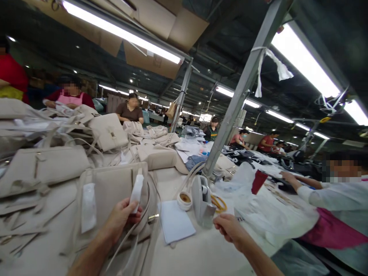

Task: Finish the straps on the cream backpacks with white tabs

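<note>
Head view, looking down over a bench (218, 257) heaped with pale handbags (51, 166). Left hand (125, 214) at the front beige bag (112, 184), fingers closed around the lower end of a white wrap (138, 188) on an upright strap (140, 170). Second white wrap (88, 209) over on the left side of the same bag, clear of both hands. Right hand (228, 230) just beside the tape dispenser (199, 203), fingers bunched together; can't tell whether pinching a bit of tape or nothing.

Possible trouble from here, just guessing: wrap sliding or unrolling after any slackening of the left fingers, being pinched only near the bottom. Also easy to snag the loose straps (148, 195) with the left forearm (99, 245) and tug the bag askew. Wouldn't love the round white tub (184, 201) so close to the dispenser and white sheets (176, 222) either: one careless sweep, maybe a tip-over and a stain, depending on the brownish contents.

Hard to make out: tips of the right fingers, contents of the tub, and the yellow loop (219, 203) partly behind the dispenser. Both forearms cut off at the bottom edge, co-worker's pale sleeve (319, 195) off to the right, far background pretty mushy.
</note>
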Demonstrator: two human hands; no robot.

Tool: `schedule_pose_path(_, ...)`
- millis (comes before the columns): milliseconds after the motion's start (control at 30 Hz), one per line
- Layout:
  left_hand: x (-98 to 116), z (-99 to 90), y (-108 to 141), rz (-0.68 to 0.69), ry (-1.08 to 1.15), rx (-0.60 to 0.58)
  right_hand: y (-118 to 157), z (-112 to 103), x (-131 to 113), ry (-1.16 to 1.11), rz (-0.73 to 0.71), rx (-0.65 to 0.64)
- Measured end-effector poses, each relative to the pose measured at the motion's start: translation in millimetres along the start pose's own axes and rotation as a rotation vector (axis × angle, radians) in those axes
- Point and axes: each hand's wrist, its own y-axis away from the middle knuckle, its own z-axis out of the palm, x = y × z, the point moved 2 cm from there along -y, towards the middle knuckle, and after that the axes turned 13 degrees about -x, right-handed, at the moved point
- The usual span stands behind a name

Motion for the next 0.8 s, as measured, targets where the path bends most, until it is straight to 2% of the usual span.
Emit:
schedule_pose_path(67,-0.6,1.4,1.1,0.028,-0.012,0.009,13.9,15.8,11.8,0.011,0.004,-0.007)
schedule_pose_path(133,-2.1,3.4,3.0,0.046,-0.027,0.017,23.0,34.6,2.9,-0.009,-0.062,-0.084)
schedule_pose_path(200,-4.3,5.2,3.7,0.059,-0.055,0.021,29.2,58.8,-26.5,-0.057,-0.175,-0.261)
schedule_pose_path(333,-8.1,5.3,1.9,0.103,-0.160,0.039,38.3,122.3,-107.8,-0.086,-0.398,-0.691)
schedule_pose_path(433,-9.1,4.9,1.1,0.121,-0.239,0.012,31.1,167.2,-145.4,-0.029,-0.469,-0.837)
schedule_pose_path(500,-8.8,5.1,0.9,0.145,-0.252,-0.030,17.1,187.4,-153.4,0.039,-0.472,-0.842)
schedule_pose_path(567,-8.0,5.1,1.0,0.164,-0.260,-0.068,1.0,198.5,-153.2,0.106,-0.473,-0.812)
schedule_pose_path(667,-6.2,4.4,2.1,0.163,-0.315,-0.093,-16.0,204.8,-149.1,0.181,-0.480,-0.769)
schedule_pose_path(800,-1.3,4.6,6.0,0.166,-0.387,-0.125,-22.0,207.8,-147.3,0.277,-0.475,-0.640)
